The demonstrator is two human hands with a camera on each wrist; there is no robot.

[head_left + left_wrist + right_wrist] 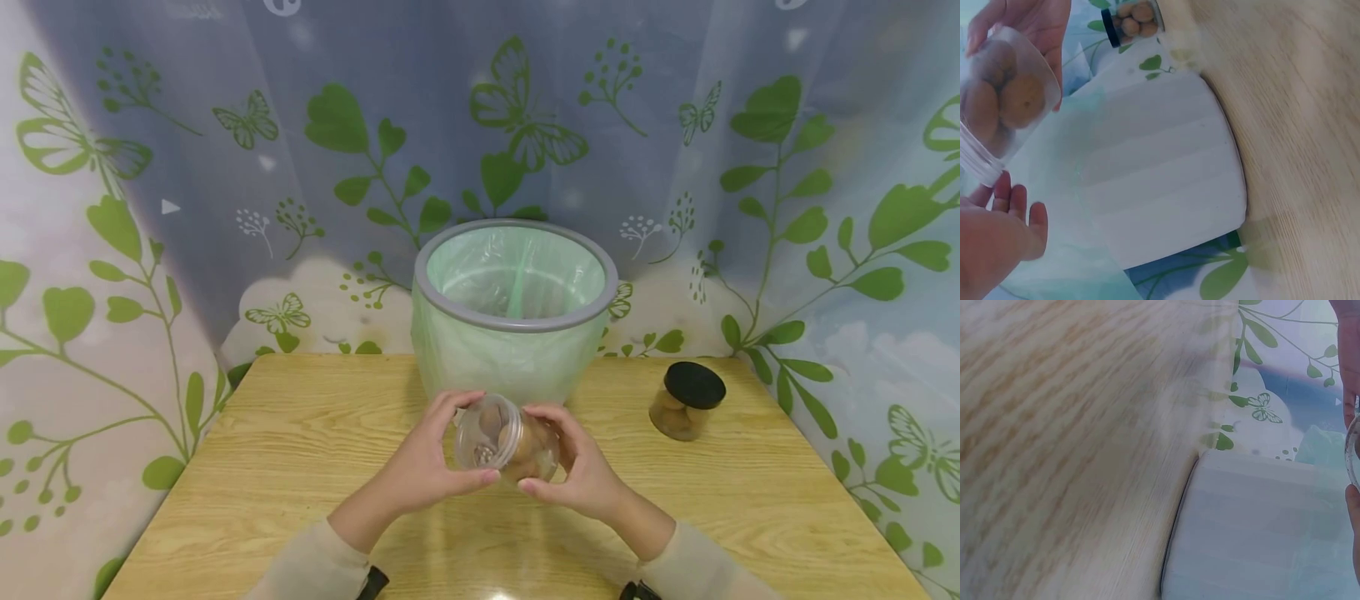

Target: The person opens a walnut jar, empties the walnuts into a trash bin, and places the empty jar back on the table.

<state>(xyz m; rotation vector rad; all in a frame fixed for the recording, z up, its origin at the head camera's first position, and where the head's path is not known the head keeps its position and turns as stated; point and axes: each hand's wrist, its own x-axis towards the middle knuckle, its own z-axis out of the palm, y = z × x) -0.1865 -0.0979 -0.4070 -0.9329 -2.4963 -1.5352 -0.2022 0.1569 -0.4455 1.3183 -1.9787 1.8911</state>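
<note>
Both hands hold a clear plastic jar (536,450) in front of the bin, tipped so its threaded mouth faces left. Inside are round brown pieces (1022,100) that look like walnuts. My left hand (423,467) has its thumb and fingers on either side of the jar's mouth. My right hand (581,471) grips the jar's body from the right, thumb below and fingers above. In the right wrist view, only the jar's edge (1352,456) shows at the right border.
A bin (517,321) with a grey rim and a pale green bag stands behind the hands. At the right stands another jar (678,417) with a black lid and similar brown pieces. The wooden table (300,433) ends at a leaf-patterned curtain (360,50).
</note>
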